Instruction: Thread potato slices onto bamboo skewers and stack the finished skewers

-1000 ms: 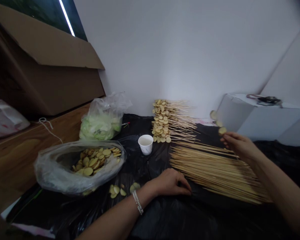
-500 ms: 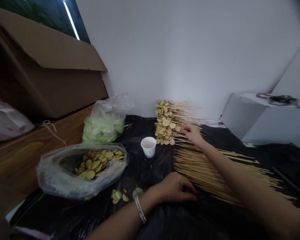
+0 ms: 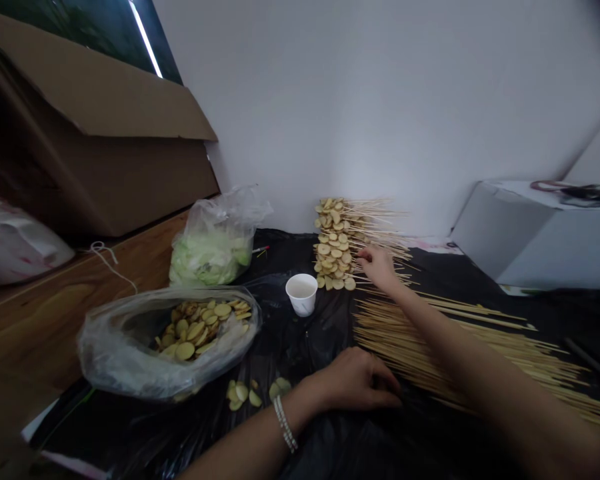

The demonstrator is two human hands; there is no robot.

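Observation:
My right hand [image 3: 377,265] reaches to the pile of skewered potato slices [image 3: 334,250], its thumb and forefinger pinched on the stick of one skewer at the pile's right side. The slices are at the left, the bare sticks point right. My left hand [image 3: 361,379] rests on the black plastic sheet [image 3: 325,437], palm down, fingers bent and a gap between them and the thumb; nothing shows in it. Just beyond it lies a wide bundle of bare bamboo skewers [image 3: 395,333], partly covered by my right forearm. Loose potato slices [image 3: 240,392] lie left of my left wrist.
A clear plastic bag [image 3: 115,363] of potato slices stands open at the left, with a tied-looking bag of pale green vegetable [image 3: 205,253] behind. A white paper cup [image 3: 301,295] stands mid-table. A cardboard box [image 3: 130,173] is back left, a white box [image 3: 535,233] back right.
The skewer in my right hand has come down onto the pile, its slices now in line with the others. My left hand has stayed in place; the view has shifted slightly.

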